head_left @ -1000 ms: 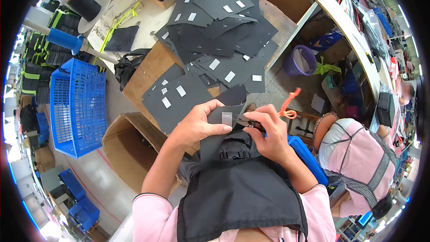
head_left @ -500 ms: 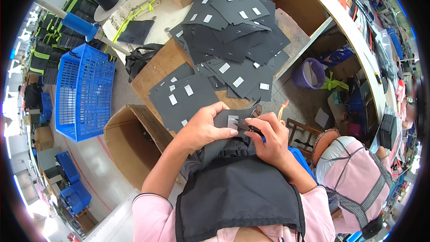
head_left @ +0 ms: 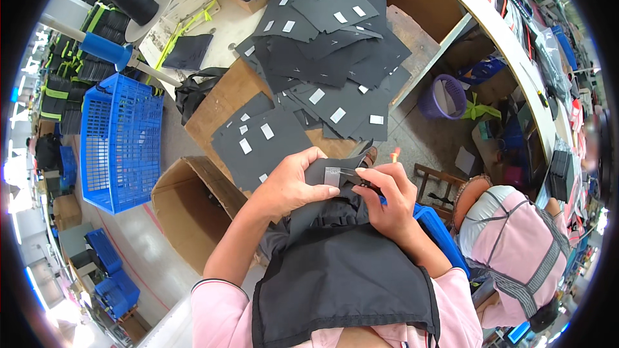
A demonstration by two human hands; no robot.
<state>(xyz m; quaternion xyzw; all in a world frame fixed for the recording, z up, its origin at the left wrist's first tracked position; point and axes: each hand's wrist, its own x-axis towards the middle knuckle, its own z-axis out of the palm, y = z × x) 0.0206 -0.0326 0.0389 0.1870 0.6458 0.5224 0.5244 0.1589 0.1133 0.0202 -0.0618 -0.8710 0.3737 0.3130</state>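
Pinching a dark sheet (head_left: pixel 312 174) before a black apron (head_left: pixel 348 270), the left hand (head_left: pixel 290 183) grips beside its pale patch (head_left: pixel 331 176) while the right hand (head_left: pixel 391 196) clasps snips (head_left: pixel 365 184). Probably light and bendy, the sheet wants holding close to the patch.

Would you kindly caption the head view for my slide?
Left hand holds dark panel; right hand holds small tool at pale patch.

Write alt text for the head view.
A person's left hand holds a flat dark grey piece bearing a pale rectangular label, the right hand pointing a small metal-tipped tool at it. Heaped dark grey pieces lie beyond.
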